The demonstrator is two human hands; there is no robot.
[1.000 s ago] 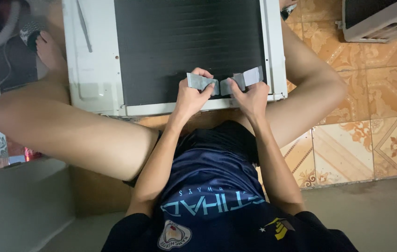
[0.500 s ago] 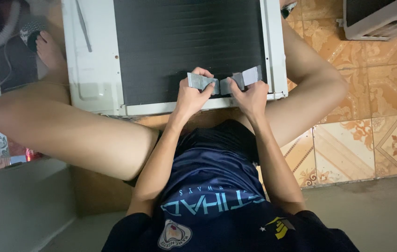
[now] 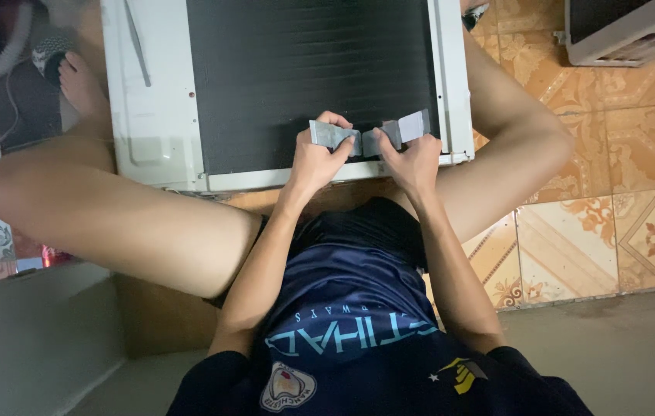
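Fingers of my left hand [image 3: 318, 158] pinch one grey fin comb [image 3: 333, 135], my right hand [image 3: 413, 160] pinches another [image 3: 395, 132]. Both press on the dark coil face [image 3: 304, 77] of the white air-conditioner unit [image 3: 154, 115], near its lower edge. Their long axes run side to side. How much coil is combed, I cannot tell.

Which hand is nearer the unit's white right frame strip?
Right. The right hand grips a grey tool on the dark fins, just short of the white frame strip. The left hand holds its own grey tool farther left, toward the fins' middle.
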